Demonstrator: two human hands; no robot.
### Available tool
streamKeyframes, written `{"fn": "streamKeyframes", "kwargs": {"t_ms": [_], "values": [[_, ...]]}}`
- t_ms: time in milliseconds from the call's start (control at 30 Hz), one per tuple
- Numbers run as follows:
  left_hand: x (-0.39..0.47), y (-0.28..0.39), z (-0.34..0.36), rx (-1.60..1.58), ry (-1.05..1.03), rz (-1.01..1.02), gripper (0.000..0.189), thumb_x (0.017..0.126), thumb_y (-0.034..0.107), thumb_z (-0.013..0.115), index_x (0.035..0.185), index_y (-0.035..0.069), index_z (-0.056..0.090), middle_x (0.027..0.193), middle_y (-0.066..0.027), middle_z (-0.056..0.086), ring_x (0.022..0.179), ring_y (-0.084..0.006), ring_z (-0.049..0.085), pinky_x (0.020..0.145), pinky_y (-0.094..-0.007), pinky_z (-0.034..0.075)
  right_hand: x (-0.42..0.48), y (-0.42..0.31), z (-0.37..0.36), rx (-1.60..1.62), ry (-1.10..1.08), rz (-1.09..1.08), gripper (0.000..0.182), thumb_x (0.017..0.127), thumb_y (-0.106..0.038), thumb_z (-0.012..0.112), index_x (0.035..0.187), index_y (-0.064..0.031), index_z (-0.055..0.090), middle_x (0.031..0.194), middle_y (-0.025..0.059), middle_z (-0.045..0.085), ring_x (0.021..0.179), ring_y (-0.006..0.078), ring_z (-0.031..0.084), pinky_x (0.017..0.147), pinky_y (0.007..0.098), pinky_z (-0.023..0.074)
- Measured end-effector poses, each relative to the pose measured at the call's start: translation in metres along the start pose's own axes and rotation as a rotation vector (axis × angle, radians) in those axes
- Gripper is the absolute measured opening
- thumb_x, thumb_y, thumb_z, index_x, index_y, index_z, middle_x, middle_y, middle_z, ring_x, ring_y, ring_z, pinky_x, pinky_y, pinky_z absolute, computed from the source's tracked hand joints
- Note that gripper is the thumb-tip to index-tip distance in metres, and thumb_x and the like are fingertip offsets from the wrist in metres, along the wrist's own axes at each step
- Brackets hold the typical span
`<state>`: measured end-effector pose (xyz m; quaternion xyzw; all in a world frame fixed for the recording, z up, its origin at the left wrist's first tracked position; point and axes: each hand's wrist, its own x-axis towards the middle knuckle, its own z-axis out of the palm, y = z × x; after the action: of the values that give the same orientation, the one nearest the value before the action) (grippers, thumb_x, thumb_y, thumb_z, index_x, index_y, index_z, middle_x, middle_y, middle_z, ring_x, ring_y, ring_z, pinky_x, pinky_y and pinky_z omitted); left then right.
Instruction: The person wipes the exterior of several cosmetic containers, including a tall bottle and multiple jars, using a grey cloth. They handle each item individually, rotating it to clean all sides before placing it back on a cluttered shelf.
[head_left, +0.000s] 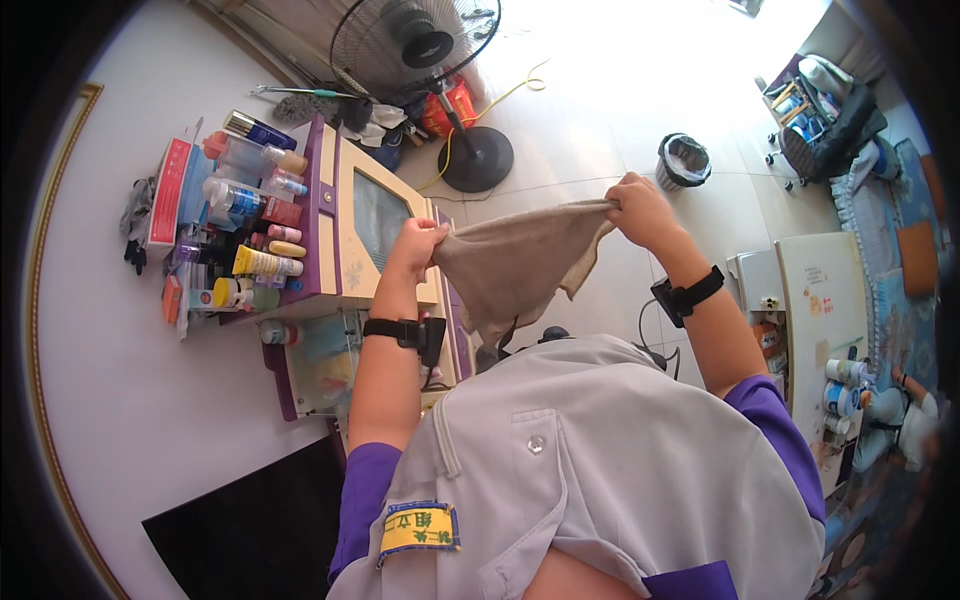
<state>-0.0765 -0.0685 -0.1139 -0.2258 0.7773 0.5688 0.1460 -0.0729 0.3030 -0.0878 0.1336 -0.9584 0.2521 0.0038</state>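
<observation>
A grey-brown cloth hangs stretched between my two hands, in front of my body and above the tiled floor. Its upper left corner is pinched by my left hand, which is beside the cream and purple cabinet. At the opposite upper corner, my right hand grips the fabric with curled fingers. The lower part of the cloth droops in loose folds, with one flap hanging on the right. A black strap with a small device circles each of my forearms.
Bottles, tubes and boxes crowd the cabinet top at left. Ahead stands a pedestal fan with a yellow cord on the floor. A lined wastebasket is beyond my right hand. At right are a white table and a seated person.
</observation>
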Motion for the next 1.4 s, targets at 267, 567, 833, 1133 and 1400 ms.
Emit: {"fn": "streamKeyframes", "kwargs": {"t_ms": [267, 567, 833, 1133, 1400], "values": [[-0.009, -0.019, -0.019, -0.042, -0.351, 0.041, 0.039, 0.087, 0.028, 0.068, 0.116, 0.005, 0.057, 0.098, -0.0059, 0.064, 0.083, -0.0188, 0.063, 0.065, -0.0381, 0.052, 0.011, 0.007, 0.025, 0.747, -0.090, 0.531, 0.047, 0.085, -0.038, 0.065, 0.098, 0.0072, 0.066, 0.084, 0.0165, 0.068, 0.076, 0.0221, 0.064, 0.070, 0.0337, 0.0501], [-0.027, -0.006, 0.058, 0.408, -0.308, 0.097, 0.042, 0.093, 0.037, 0.056, 0.087, -0.003, 0.066, 0.083, -0.0158, 0.068, 0.086, -0.0251, 0.067, 0.075, -0.0413, 0.052, 0.005, -0.043, 0.021, 0.770, 0.149, 0.417, 0.047, 0.089, -0.039, 0.061, 0.099, 0.0068, 0.066, 0.083, 0.0166, 0.068, 0.076, 0.0218, 0.064, 0.070, 0.0339, 0.0500], [-0.073, 0.047, 0.083, -0.780, -0.695, -0.055, 0.028, 0.099, 0.025, 0.050, 0.115, 0.003, 0.058, 0.106, -0.0101, 0.065, 0.099, -0.0213, 0.063, 0.085, -0.0402, 0.053, -0.035, -0.128, 0.015, 0.434, -0.113, -0.172, 0.028, 0.087, -0.025, 0.064, 0.104, -0.0022, 0.065, 0.080, 0.0041, 0.065, 0.076, 0.0102, 0.059, 0.068, 0.0275, 0.0480], [-0.111, 0.072, 0.054, -0.954, -0.482, 0.156, 0.033, 0.100, 0.024, 0.046, 0.127, 0.005, 0.051, 0.118, -0.0093, 0.060, 0.108, -0.0225, 0.060, 0.091, -0.0383, 0.051, -0.022, -0.055, 0.055, 0.869, -0.095, 0.487, 0.043, 0.093, -0.042, 0.056, 0.122, -0.0103, 0.056, 0.113, 0.0127, 0.063, 0.102, 0.0226, 0.060, 0.086, 0.0340, 0.0480], [-0.117, 0.036, 0.001, -1.099, -0.239, 0.365, 0.035, 0.099, 0.016, 0.049, 0.130, 0.001, 0.047, 0.123, -0.0119, 0.058, 0.111, -0.0243, 0.058, 0.096, -0.0373, 0.048, 0.001, -0.149, 0.053, 2.022, -0.781, 0.494, 0.064, 0.098, -0.052, 0.041, 0.143, -0.0066, 0.035, 0.136, 0.0158, 0.047, 0.124, 0.0293, 0.049, 0.106, 0.0470, 0.0398]]}}
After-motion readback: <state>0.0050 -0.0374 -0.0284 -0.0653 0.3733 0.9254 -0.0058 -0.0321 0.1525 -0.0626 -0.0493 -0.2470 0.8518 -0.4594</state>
